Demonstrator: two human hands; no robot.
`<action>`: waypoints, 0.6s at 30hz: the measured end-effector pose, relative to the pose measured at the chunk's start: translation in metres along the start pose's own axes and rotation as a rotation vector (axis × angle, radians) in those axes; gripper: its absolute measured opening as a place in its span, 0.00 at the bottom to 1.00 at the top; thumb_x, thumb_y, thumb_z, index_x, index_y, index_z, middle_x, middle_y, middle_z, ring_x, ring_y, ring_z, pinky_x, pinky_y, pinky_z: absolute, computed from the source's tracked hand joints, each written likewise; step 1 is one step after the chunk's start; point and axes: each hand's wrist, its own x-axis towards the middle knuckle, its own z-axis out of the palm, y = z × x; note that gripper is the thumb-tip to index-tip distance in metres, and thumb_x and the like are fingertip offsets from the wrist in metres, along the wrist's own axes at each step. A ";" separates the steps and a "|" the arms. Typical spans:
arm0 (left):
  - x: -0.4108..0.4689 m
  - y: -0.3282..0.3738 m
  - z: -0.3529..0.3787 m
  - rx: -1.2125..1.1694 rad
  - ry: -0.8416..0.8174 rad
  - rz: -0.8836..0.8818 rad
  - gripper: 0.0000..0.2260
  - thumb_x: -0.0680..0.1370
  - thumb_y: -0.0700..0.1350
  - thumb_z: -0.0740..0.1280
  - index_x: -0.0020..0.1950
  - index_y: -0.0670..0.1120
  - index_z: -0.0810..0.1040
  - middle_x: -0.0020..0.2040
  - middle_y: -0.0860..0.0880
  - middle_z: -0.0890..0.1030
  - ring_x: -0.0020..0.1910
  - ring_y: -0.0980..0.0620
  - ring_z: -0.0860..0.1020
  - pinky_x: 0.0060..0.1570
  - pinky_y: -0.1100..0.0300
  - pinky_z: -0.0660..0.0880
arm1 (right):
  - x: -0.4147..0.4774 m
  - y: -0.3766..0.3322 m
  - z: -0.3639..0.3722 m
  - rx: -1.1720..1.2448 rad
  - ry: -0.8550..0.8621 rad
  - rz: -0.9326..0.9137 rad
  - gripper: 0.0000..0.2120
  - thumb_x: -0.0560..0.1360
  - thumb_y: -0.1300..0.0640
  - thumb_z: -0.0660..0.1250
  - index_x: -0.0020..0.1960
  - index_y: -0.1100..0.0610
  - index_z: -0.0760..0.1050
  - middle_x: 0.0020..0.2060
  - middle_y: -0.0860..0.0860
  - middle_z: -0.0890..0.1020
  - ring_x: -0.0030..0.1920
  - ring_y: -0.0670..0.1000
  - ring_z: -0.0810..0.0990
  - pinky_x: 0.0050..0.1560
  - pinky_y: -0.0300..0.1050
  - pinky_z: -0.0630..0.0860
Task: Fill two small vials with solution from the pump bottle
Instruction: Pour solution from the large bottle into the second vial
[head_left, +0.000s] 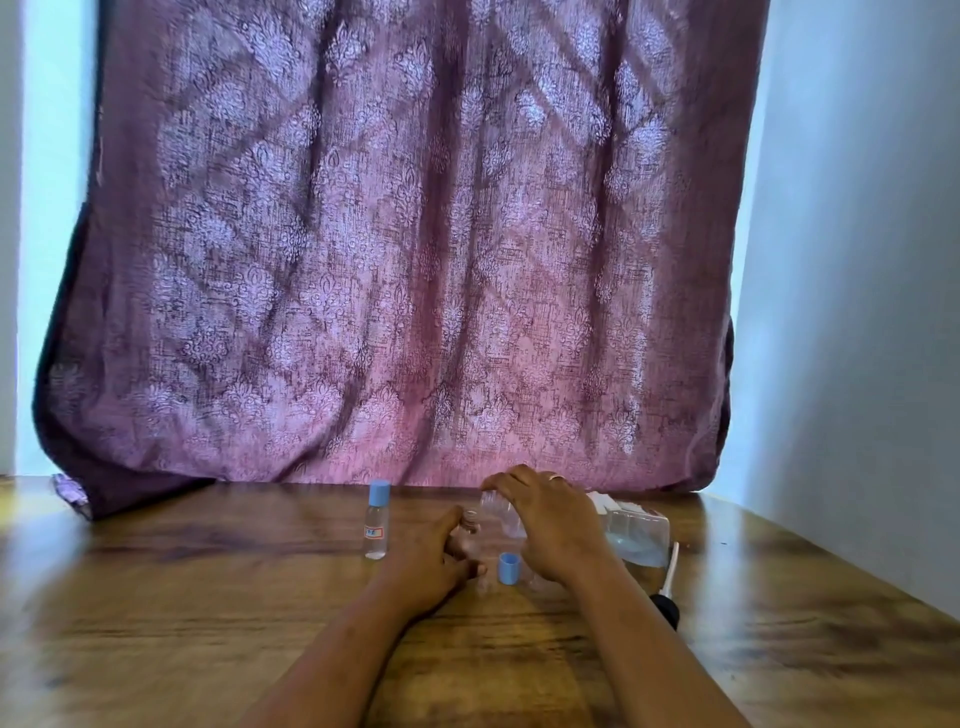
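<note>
My right hand (550, 519) grips a clear bottle (500, 512), tilted with its mouth down toward the left. Under that mouth stands a small open vial (470, 521), with my left hand (431, 558) closed around its lower part on the wooden table (208, 597). A loose blue cap (509, 568) rests on the table between my two hands. To the left stands a second small vial (376, 522), upright, clear, with a blue cap on and a small label.
A clear plastic bag (638, 535) lies right of my right hand. A white pump tube with a black head (667, 590) lies beside it. A purple patterned curtain (405, 249) hangs behind the table; a white wall (857, 312) is on the right.
</note>
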 end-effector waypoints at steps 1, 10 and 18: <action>0.000 0.000 0.000 0.001 -0.001 -0.003 0.20 0.72 0.50 0.71 0.61 0.53 0.69 0.46 0.54 0.78 0.42 0.57 0.75 0.48 0.59 0.73 | 0.000 0.000 0.000 0.002 0.003 -0.002 0.37 0.65 0.69 0.68 0.67 0.43 0.64 0.61 0.45 0.72 0.56 0.52 0.74 0.50 0.43 0.71; -0.001 0.002 -0.002 0.002 -0.014 -0.011 0.19 0.72 0.51 0.71 0.59 0.56 0.68 0.45 0.57 0.76 0.40 0.63 0.73 0.46 0.60 0.72 | 0.001 -0.001 -0.001 -0.014 0.025 -0.032 0.37 0.64 0.71 0.67 0.65 0.43 0.66 0.60 0.44 0.73 0.55 0.51 0.75 0.50 0.42 0.69; -0.001 0.003 -0.002 -0.006 0.008 -0.029 0.25 0.72 0.51 0.72 0.66 0.51 0.68 0.41 0.54 0.78 0.38 0.61 0.75 0.44 0.63 0.70 | 0.001 -0.001 -0.003 -0.010 0.028 -0.031 0.36 0.63 0.71 0.67 0.65 0.44 0.67 0.60 0.44 0.73 0.55 0.51 0.74 0.49 0.43 0.68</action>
